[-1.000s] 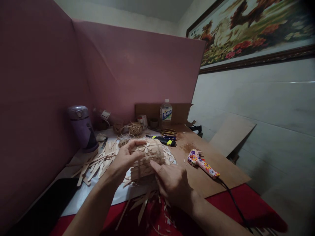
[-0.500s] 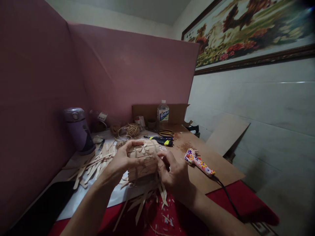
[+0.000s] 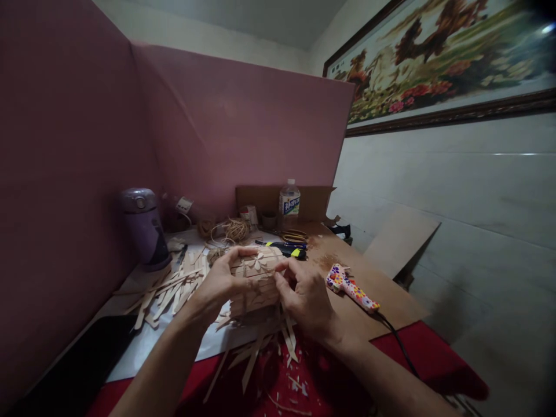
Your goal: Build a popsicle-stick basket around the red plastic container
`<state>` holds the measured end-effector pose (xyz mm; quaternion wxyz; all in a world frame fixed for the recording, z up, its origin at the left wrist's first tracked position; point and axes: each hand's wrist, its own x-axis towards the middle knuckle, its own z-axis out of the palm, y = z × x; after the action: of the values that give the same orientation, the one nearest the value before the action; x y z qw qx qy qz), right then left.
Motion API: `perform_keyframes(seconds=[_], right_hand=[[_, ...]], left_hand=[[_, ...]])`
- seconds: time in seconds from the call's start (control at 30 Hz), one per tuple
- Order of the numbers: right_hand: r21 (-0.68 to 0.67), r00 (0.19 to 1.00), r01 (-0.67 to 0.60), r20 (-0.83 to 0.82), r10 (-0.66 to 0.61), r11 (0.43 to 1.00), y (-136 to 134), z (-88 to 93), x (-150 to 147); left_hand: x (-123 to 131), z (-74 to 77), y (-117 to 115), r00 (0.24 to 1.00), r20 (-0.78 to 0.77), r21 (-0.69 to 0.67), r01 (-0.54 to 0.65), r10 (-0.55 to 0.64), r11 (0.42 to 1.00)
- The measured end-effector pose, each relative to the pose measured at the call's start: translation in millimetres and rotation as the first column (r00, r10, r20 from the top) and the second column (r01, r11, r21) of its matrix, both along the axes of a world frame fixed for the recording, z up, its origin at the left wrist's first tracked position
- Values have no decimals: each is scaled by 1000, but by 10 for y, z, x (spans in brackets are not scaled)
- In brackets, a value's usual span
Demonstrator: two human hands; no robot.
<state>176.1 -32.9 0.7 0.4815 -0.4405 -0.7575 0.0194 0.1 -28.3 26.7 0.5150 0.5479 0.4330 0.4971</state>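
My left hand [image 3: 226,281] grips the left side of a small container made of craft sticks [image 3: 256,292], thumb in front and fingers over the top. Bands of twine go round the container, and a flower of pale wood pieces [image 3: 258,262] sits on its upper side. At the container's right end, my right hand [image 3: 304,298] is closed, thumb and forefinger pinched at the twine band [image 3: 273,267]. What exactly lies between those fingertips is mostly hidden. Cut stick pieces [image 3: 252,359] lie below the container.
Loose craft sticks [image 3: 174,289] are heaped left, by a purple flask [image 3: 145,231]. Behind the container are twine balls [image 3: 237,230], a utility knife [image 3: 286,249], scissors [image 3: 295,236] and a plastic bottle [image 3: 289,202]. A flower-patterned glue gun [image 3: 351,288] with a cord lies right.
My right fingers have shifted slightly up and left against the container's right end. My left hand keeps its grip. The whole view has shifted a little.
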Motion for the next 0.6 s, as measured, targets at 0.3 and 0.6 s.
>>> perform_keyframes(seconds=[0.3,0.6], right_hand=[[42,1000,-13,-6,14,999,37,25,-36],[137,992,-73,115,57,988,-14,-48,18]], left_hand=[[-24,-23,-4,998,-54,94,-5,10,996],[-6,-31,-1,997,-67,97,-21,27,995]])
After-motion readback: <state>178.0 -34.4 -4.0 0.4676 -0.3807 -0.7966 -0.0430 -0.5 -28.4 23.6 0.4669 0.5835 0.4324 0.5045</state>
